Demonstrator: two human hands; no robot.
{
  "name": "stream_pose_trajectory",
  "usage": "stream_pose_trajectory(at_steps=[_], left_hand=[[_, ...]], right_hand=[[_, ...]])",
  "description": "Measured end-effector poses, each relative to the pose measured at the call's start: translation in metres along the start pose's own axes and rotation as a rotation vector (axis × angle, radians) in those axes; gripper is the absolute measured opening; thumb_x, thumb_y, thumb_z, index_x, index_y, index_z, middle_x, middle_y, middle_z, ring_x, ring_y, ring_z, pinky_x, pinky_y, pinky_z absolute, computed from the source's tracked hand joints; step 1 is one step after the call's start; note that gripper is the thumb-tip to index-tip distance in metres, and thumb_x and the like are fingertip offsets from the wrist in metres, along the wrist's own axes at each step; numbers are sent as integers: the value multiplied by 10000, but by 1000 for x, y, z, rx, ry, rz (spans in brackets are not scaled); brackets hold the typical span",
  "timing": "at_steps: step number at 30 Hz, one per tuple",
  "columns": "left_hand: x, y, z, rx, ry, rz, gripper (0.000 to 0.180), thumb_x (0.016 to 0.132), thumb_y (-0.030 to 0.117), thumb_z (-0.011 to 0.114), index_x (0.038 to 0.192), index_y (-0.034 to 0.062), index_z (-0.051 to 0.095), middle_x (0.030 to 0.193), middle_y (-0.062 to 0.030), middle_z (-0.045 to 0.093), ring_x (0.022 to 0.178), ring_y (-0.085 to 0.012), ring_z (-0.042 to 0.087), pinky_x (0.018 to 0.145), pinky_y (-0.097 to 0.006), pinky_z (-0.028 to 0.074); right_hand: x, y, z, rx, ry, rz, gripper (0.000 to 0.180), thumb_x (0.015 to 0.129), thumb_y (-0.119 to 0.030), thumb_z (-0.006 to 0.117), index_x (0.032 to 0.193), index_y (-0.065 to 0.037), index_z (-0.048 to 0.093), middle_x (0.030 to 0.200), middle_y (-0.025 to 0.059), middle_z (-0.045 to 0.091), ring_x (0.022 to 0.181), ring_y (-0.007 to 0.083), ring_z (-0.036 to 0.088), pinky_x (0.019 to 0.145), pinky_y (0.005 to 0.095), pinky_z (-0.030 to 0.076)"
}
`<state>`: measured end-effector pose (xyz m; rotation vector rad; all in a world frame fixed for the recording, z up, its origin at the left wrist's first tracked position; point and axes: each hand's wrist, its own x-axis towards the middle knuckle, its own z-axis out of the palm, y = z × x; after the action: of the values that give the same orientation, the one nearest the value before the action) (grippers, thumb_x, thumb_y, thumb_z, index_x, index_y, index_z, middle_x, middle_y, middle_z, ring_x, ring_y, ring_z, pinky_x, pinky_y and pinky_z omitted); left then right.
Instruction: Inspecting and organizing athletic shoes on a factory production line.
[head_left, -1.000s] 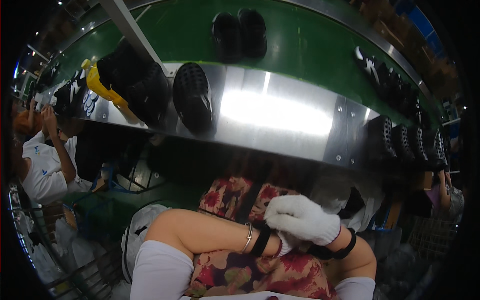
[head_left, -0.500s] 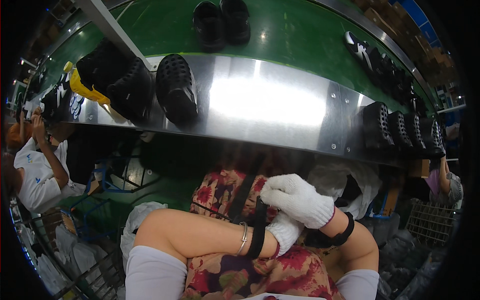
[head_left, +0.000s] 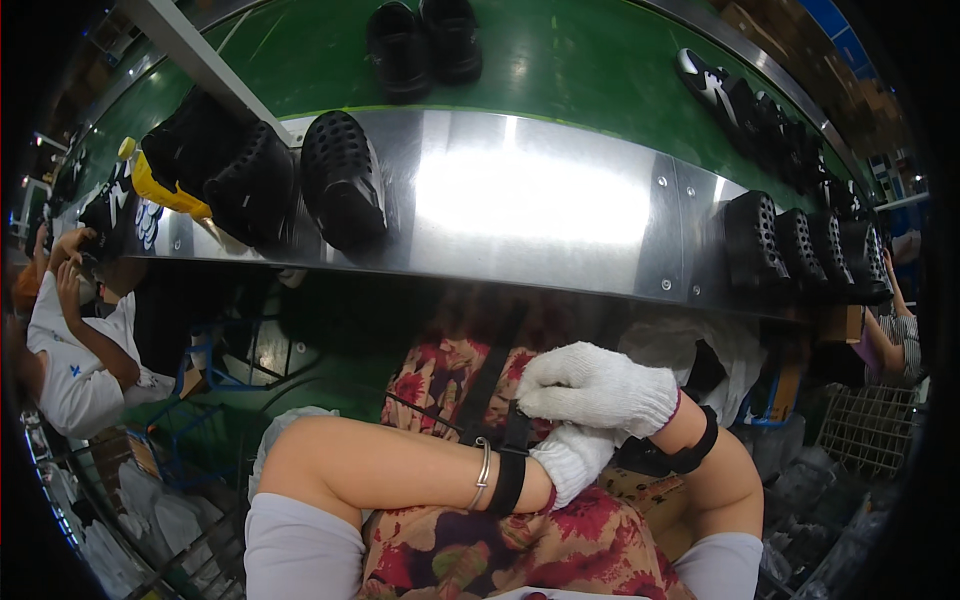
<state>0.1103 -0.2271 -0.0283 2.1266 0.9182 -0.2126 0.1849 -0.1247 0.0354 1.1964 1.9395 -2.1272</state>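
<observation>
Overhead light throws a hard white glare across the steel rail [head_left: 530, 200] at the near edge of the green conveyor belt [head_left: 560, 70]. Below it, deep shadow. Fisheye distortion bends straight edges; the corners go black. The gloved hands [head_left: 590, 400] look slightly soft.

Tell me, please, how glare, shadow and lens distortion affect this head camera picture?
In the head view, a white glare patch washes out the steel ledge; the space beneath it lies in deep shadow; the fisheye bends the ledge and the green conveyor belt into arcs, with a black rim at the corners; the gloved right hand and left hand show sharply.
</observation>
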Motion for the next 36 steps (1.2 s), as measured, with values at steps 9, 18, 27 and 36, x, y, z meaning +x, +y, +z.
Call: stream_pose_trajectory(at_steps=[9,18,27,36], left_hand=[[-5,-5,-1,-244,-107,51,415,1052,246,409,1392,15,461,1238,-196,577,1173,-229,572,1052,-349,441],[-17,-14,41,1622,133,255,490,1066,251,360,1505,36,329,1397,-139,491,1312,-163,488,1146,-295,389],[-9,-17,42,1054,-41,201,478,1050,237,397,1487,46,362,1367,-118,520,1274,-127,513,1108,-270,421],[4,-18,37,484,-196,148,467,1034,223,434,1468,56,396,1337,-96,548,1236,-91,537,1070,-244,452]], right_hand=[[-4,-11,11,-296,60,-125,218,905,-233,677,962,-24,697,888,138,695,823,283,686,762,367,545],[-6,-12,16,13,4,-319,329,874,-189,732,1163,-52,655,1119,92,687,1055,232,660,927,358,525],[-6,-21,5,-21,-252,-176,272,885,-147,687,1120,-13,650,1087,109,675,1052,202,628,944,336,491],[-3,-15,4,50,-364,-188,262,912,-98,634,1161,-23,670,1082,123,703,1065,224,656,956,341,501]])
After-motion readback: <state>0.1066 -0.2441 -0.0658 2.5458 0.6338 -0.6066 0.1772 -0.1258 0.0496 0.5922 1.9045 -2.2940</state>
